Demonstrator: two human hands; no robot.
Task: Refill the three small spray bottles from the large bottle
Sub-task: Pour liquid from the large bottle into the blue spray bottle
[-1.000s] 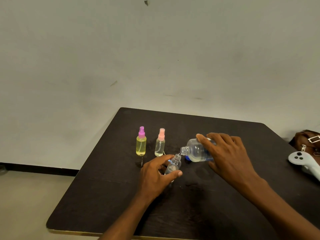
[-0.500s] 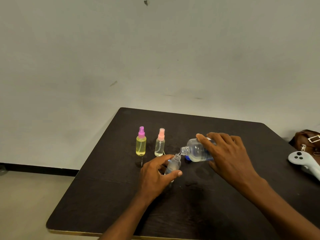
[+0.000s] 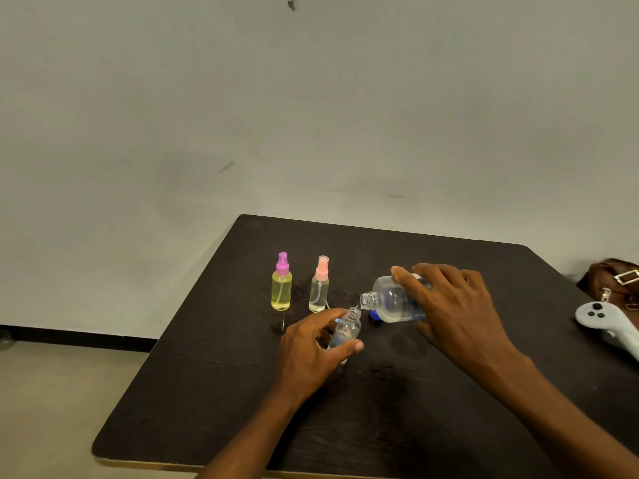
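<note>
My right hand (image 3: 456, 316) grips the large bottle (image 3: 390, 300) lying near-horizontal, mouth just above the open small bottle (image 3: 345, 331) my left hand (image 3: 311, 350) pinches.

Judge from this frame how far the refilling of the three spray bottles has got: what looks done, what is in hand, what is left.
Looks done: the purple-capped bottle and pink-capped bottle stand capped, holding liquid.
In hand: the left hand holds the uncapped small bottle; the right hand tips the large bottle over its mouth.
Left: finish filling and cap it; its sprayer cap is not clearly visible.
</note>
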